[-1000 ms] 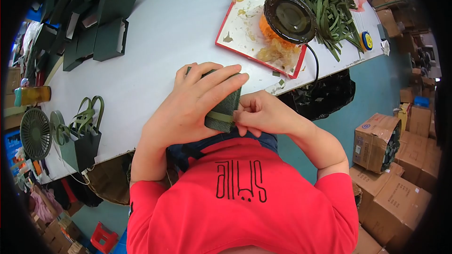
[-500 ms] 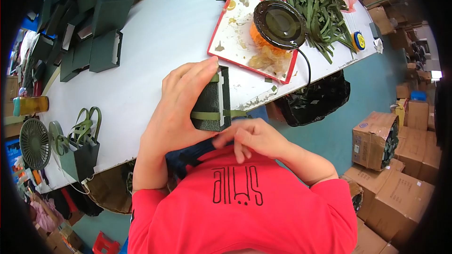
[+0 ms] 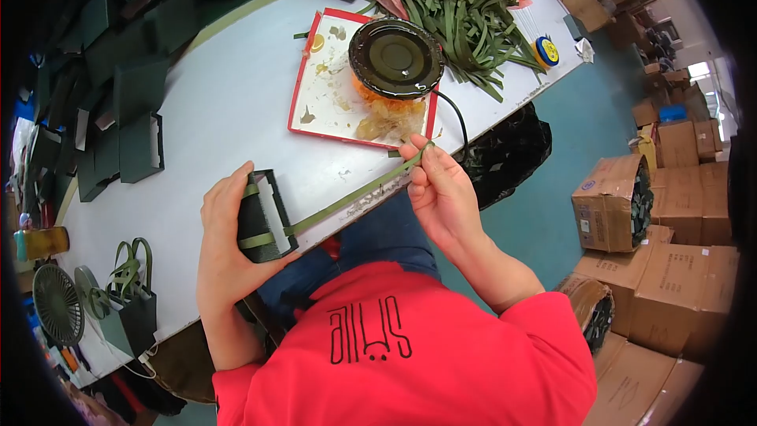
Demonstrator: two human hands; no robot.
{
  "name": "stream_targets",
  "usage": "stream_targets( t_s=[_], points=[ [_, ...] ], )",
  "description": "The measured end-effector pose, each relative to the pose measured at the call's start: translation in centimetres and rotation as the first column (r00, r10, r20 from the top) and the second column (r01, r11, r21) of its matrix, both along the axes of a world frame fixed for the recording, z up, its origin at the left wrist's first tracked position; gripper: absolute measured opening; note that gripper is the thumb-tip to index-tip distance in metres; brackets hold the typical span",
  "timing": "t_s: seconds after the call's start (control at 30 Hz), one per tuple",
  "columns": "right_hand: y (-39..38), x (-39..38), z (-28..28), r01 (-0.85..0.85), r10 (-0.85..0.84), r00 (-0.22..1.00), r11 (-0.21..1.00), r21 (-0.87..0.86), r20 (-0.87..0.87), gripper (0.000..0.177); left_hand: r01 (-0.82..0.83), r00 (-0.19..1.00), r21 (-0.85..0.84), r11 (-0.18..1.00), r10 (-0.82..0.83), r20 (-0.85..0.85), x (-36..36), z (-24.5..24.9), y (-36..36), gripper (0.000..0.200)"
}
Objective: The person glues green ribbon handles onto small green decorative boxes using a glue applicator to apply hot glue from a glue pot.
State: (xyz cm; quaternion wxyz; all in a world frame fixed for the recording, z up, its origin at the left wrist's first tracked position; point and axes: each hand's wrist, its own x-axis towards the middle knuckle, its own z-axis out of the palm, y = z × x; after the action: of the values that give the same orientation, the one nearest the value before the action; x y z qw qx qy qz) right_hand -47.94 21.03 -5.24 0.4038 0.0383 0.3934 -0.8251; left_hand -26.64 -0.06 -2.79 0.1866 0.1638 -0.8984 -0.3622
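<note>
A small dark green box (image 3: 254,225) stands at the table's front edge, with my left hand (image 3: 219,241) wrapped round its left side. Green ribbon crosses the box in two places. From the lower one, a length of green ribbon (image 3: 347,200) stretches up to the right along the table edge. My right hand (image 3: 443,188) pinches the far end of that ribbon between thumb and fingers. Just above my right fingers is a red-edged white board (image 3: 303,114) with dried amber residue on it. A round black-topped pot (image 3: 396,57) with an orange base sits on this board.
Green ribbons (image 3: 457,12) lie heaped in a pink bag at the back. Many dark green boxes (image 3: 140,142) pile up at left. A fan (image 3: 57,304) and a green bag (image 3: 130,319) stand at lower left. A black bag (image 3: 516,150) hangs beside the table; cartons (image 3: 611,205) stack at right.
My right hand has moved from beside the box up and right, drawing the ribbon out straight. My left hand still holds the box. The camera view has shifted.
</note>
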Motion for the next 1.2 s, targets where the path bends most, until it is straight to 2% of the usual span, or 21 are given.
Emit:
stream_targets(
  t_s=[0.13,0.23,0.33,0.43,0.57,0.67,0.8,0.9,1.2],
  points=[
    [-0.2,-0.4,-0.1,0.037,-0.038,0.998,0.999,-0.032,-0.041,0.026,-0.024,0.999,-0.014,1.0,0.025,0.021,0.4,0.1,-0.2,0.11],
    [-0.2,-0.6,-0.2,0.07,-0.081,0.989,0.993,-0.093,-0.125,0.024,-0.01,1.0,-0.035,0.999,0.011,0.02,0.6,0.1,-0.3,0.11],
    [-0.4,-1.0,0.0,0.064,-0.081,0.972,0.995,-0.082,-0.22,0.022,0.009,1.0,-0.033,0.999,-0.009,0.016,0.3,0.1,-0.2,0.111],
    [-0.8,-2.0,-0.3,0.051,-0.052,0.958,0.999,-0.013,-0.281,0.022,0.044,0.999,-0.017,0.999,-0.043,0.022,0.0,-0.3,-0.1,0.111],
    [-1.6,-3.8,0.1,0.045,0.04,0.913,0.979,0.199,-0.405,0.024,0.119,0.993,-0.066,0.991,-0.119,0.001,-1.1,0.2,0.5,0.109],
    [-1.9,-5.0,0.2,0.005,0.111,0.882,0.97,0.245,-0.458,0.025,0.165,0.986,-0.111,0.98,-0.166,-0.004,-2.0,0.4,0.8,0.109],
    [-2.4,-5.6,0.9,-0.005,0.175,0.86,0.943,0.334,-0.48,0.026,0.205,0.978,-0.115,0.972,-0.208,-0.012,-2.9,0.9,1.3,0.108],
    [-2.6,-5.6,1.4,-0.009,0.203,0.858,0.925,0.38,-0.472,0.027,0.192,0.979,-0.107,0.976,-0.198,-0.055,-3.4,0.9,1.6,0.098],
    [-3.1,-6.5,0.6,-0.015,0.166,0.9,0.936,0.352,-0.403,0.025,0.218,0.975,-0.133,0.967,-0.221,-0.003,-3.1,0.7,1.4,0.108]
  ],
)
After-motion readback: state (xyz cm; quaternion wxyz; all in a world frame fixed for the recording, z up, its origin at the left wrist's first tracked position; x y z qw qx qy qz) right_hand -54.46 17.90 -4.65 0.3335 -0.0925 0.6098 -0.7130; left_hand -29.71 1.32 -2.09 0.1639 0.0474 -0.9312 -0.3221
